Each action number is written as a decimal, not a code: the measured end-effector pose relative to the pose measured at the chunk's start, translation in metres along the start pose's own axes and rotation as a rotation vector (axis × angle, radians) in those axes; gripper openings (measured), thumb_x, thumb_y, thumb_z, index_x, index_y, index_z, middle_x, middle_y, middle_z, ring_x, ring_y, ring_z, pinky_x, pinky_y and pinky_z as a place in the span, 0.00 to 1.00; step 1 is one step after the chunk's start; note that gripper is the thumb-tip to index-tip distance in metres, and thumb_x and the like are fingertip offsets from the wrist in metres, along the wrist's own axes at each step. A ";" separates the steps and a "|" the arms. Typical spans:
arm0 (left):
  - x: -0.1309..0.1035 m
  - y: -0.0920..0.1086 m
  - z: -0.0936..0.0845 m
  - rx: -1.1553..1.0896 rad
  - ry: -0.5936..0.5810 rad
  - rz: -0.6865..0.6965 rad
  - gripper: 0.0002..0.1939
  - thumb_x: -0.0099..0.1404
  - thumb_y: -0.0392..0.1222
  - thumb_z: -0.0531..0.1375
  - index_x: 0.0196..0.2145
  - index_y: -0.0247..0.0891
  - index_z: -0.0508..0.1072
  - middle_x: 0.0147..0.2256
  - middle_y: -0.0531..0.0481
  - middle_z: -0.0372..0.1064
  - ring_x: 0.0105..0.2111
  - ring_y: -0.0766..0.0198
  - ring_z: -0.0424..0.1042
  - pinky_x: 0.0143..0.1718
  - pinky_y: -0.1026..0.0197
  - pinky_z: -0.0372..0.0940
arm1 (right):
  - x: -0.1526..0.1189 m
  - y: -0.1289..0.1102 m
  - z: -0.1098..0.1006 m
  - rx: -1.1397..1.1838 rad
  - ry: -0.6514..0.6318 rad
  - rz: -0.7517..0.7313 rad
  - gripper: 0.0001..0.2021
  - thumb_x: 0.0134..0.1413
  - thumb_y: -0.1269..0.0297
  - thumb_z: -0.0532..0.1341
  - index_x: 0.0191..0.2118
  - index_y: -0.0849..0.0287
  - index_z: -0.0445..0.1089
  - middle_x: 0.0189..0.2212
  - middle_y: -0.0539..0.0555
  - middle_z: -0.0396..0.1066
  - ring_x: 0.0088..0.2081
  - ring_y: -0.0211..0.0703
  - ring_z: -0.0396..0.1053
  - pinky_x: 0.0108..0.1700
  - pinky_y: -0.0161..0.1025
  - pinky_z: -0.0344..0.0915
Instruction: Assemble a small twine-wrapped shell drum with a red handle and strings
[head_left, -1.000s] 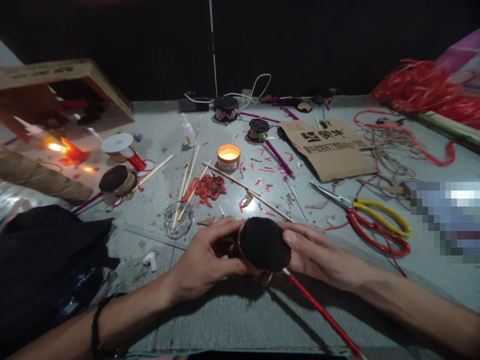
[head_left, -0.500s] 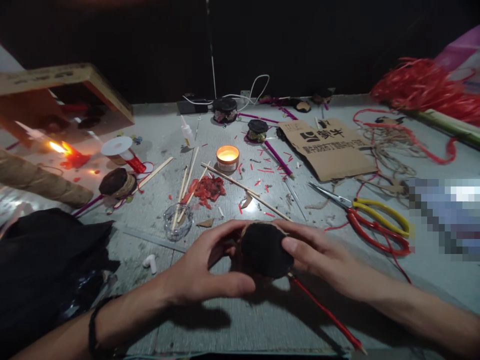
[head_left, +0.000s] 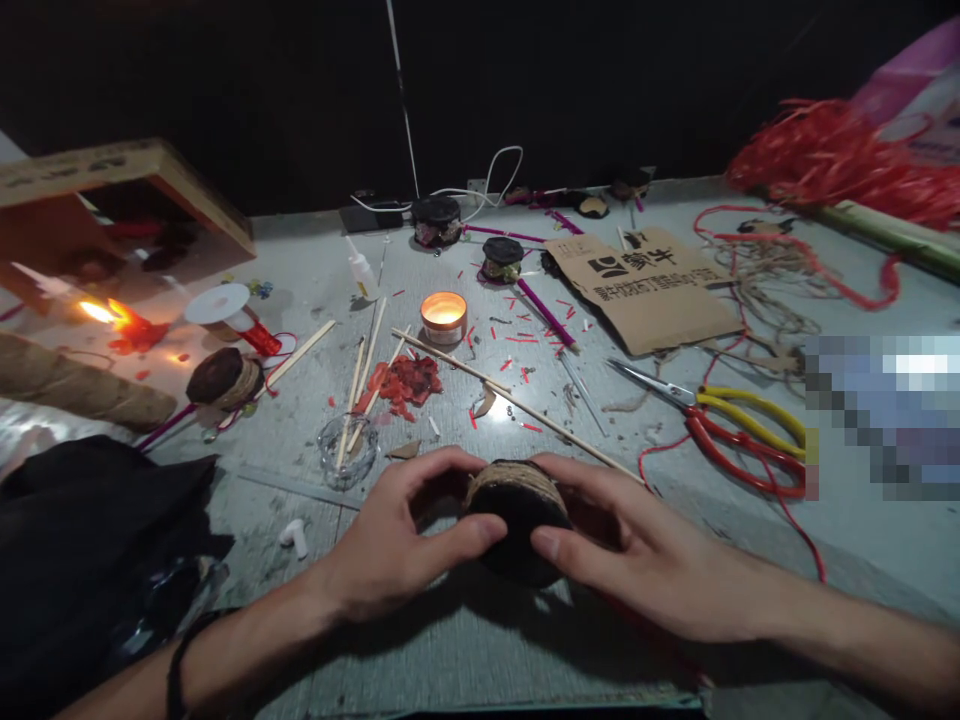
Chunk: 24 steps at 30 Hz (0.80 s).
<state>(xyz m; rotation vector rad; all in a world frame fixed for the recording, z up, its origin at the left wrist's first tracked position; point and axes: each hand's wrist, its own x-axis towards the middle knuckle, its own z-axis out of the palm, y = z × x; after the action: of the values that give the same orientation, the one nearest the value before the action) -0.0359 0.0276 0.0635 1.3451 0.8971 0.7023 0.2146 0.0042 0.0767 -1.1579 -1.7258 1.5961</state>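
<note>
Twine-wrapped black drum (head_left: 519, 555) is gripped between left hand (head_left: 409, 540) and right hand (head_left: 637, 550), both hands curled round its sides, over the near part of the counter (head_left: 405, 650); whether it touches that surface is unclear.

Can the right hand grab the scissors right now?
Probably yes, once the right hand lets go of the round black thing. The scissors lie near that hand with nothing big between, though red string crosses them.
</note>
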 end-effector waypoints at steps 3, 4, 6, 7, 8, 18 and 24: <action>0.001 0.000 0.001 -0.034 -0.018 -0.015 0.17 0.64 0.47 0.74 0.48 0.39 0.80 0.44 0.49 0.81 0.44 0.60 0.78 0.48 0.62 0.72 | -0.001 0.001 -0.001 0.045 -0.031 0.022 0.13 0.68 0.47 0.65 0.44 0.51 0.72 0.34 0.50 0.71 0.34 0.43 0.70 0.32 0.36 0.71; 0.001 0.000 0.001 -0.056 -0.018 -0.021 0.18 0.63 0.48 0.75 0.47 0.39 0.80 0.44 0.49 0.81 0.43 0.60 0.78 0.47 0.62 0.72 | 0.000 0.001 -0.002 0.070 -0.047 0.022 0.13 0.67 0.47 0.66 0.45 0.51 0.73 0.35 0.50 0.71 0.35 0.43 0.71 0.33 0.36 0.72; 0.001 -0.001 0.002 -0.085 -0.009 -0.036 0.19 0.62 0.48 0.76 0.46 0.39 0.79 0.43 0.49 0.81 0.42 0.61 0.78 0.46 0.63 0.72 | 0.001 0.000 -0.002 0.109 -0.075 0.022 0.13 0.65 0.50 0.68 0.47 0.51 0.73 0.37 0.50 0.73 0.37 0.44 0.73 0.35 0.37 0.73; 0.001 0.000 0.002 -0.084 -0.006 -0.042 0.18 0.62 0.48 0.76 0.46 0.38 0.79 0.42 0.50 0.81 0.41 0.61 0.78 0.45 0.63 0.72 | 0.002 -0.001 -0.002 0.119 -0.080 0.023 0.13 0.64 0.50 0.69 0.47 0.51 0.73 0.37 0.50 0.73 0.38 0.44 0.73 0.35 0.37 0.73; 0.001 0.000 0.003 -0.076 -0.002 -0.044 0.18 0.63 0.48 0.75 0.45 0.38 0.78 0.41 0.50 0.81 0.41 0.62 0.78 0.45 0.63 0.72 | 0.003 -0.002 -0.001 0.123 -0.079 0.020 0.13 0.64 0.51 0.69 0.47 0.52 0.74 0.36 0.50 0.73 0.37 0.44 0.73 0.35 0.36 0.73; 0.002 0.002 0.004 -0.045 -0.003 -0.015 0.14 0.66 0.47 0.73 0.43 0.38 0.78 0.39 0.50 0.79 0.39 0.63 0.77 0.43 0.64 0.71 | 0.005 -0.003 -0.001 -0.020 -0.004 -0.071 0.11 0.71 0.51 0.62 0.43 0.52 0.74 0.30 0.49 0.69 0.32 0.43 0.71 0.30 0.36 0.69; 0.000 0.003 0.005 -0.045 0.082 -0.006 0.16 0.63 0.46 0.75 0.44 0.38 0.79 0.39 0.49 0.81 0.40 0.61 0.79 0.43 0.64 0.73 | 0.003 0.000 0.000 0.160 -0.065 -0.016 0.12 0.64 0.57 0.70 0.50 0.50 0.75 0.39 0.50 0.76 0.41 0.44 0.77 0.40 0.38 0.76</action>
<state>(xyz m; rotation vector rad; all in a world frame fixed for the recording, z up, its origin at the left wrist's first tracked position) -0.0308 0.0256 0.0669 1.2812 0.9453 0.7734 0.2132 0.0066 0.0759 -1.0230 -1.6097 1.7445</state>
